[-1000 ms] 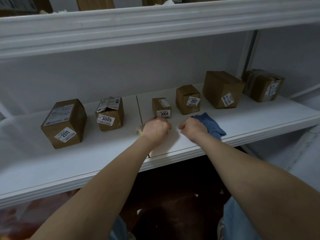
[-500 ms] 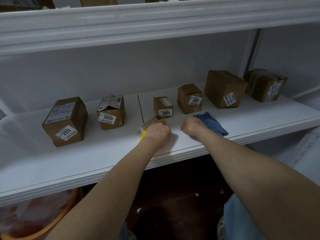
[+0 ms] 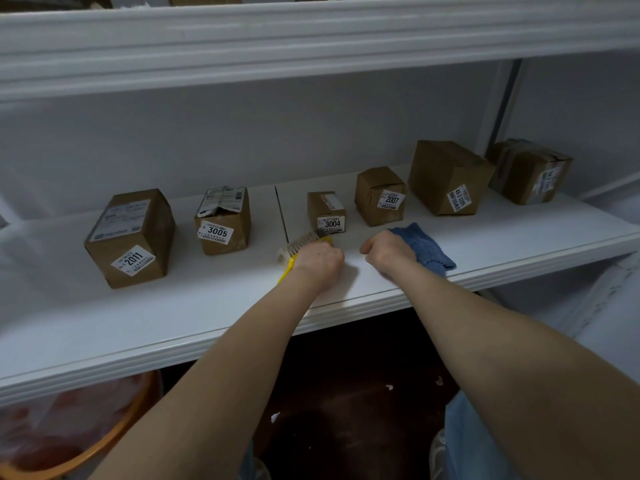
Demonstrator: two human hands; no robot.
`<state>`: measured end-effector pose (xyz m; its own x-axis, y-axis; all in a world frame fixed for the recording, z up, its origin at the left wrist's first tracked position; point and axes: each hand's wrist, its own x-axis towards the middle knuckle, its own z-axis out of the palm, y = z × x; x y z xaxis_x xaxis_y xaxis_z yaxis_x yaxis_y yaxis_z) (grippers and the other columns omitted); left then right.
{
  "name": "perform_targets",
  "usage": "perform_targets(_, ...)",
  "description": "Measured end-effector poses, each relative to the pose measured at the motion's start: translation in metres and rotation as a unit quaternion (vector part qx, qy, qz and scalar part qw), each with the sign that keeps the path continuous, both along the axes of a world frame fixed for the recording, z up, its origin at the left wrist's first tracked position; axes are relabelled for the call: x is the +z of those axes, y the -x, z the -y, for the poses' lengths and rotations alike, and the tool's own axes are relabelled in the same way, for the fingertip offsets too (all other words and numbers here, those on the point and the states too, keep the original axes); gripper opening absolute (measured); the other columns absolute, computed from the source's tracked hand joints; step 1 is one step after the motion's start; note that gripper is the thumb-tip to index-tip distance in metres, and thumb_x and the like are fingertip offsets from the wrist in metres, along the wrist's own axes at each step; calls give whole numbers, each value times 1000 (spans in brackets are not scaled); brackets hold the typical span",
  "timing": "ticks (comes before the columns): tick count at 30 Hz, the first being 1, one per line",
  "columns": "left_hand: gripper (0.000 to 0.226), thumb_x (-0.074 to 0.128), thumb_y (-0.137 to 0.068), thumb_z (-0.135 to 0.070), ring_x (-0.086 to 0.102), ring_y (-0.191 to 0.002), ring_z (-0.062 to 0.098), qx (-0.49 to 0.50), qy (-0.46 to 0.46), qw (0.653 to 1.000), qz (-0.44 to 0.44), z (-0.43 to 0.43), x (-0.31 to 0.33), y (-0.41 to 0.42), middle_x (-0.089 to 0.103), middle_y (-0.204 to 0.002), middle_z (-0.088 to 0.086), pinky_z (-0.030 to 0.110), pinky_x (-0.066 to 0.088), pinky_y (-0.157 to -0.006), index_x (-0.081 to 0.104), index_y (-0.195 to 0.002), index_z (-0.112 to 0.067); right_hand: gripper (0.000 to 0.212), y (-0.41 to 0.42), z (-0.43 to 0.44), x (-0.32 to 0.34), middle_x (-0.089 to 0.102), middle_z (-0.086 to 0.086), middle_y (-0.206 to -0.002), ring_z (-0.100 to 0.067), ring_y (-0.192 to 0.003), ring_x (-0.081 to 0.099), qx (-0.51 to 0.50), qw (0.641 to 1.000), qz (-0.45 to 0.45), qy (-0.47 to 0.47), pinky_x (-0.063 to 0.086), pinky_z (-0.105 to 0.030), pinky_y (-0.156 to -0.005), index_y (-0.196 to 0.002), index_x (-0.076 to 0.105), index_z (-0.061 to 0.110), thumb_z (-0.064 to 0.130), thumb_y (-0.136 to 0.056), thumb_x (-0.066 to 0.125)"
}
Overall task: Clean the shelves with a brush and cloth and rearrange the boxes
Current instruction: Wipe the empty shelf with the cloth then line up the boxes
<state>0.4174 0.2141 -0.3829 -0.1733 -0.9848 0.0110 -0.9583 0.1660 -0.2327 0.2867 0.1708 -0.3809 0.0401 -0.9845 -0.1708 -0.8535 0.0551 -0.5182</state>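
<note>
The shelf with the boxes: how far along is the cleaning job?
Done: nothing certain; I cannot judge dust on the white shelf. In hand: the left hand grips the brush in front of box 3004; the right hand holds the blue cloth. Left: 2011, 3005, 3004, 2007 stand in mixed order, so rearranging seems undone.
</note>
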Motion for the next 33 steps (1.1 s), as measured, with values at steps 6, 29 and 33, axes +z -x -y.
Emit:
perform_targets(6,30,41,-96,-15,58,-111,29,4,8,1000,9,-2,-1,2,62,-119,11,36,48,-86,64,-114,-11,37,-4,2,0,52,-12,-136,-31,-122,51,22,999,-34,-20,43,-40,-103,-132,56,9,8,-97,43)
perform_targets(29,29,41,-96,-12,58,-111,29,-6,13,1000,23,-1,-1,2,61,-118,12,37,49,-86,63,-113,-10,32,0,6,0,60,-8,-127,-28,-113,57,28,999,-16,-10,47,-37,-98,-123,63,14,21,-97,47)
perform_targets(33,29,41,-96,-12,57,-113,29,-5,10,1000,23,-1,-1,1,60,-120,13,37,48,-87,63,-115,-10,32,-3,6,-3,58,-8,-129,-29,-115,55,53,997,-49,-14,46,-37,-98,-124,61,15,19,-97,46)
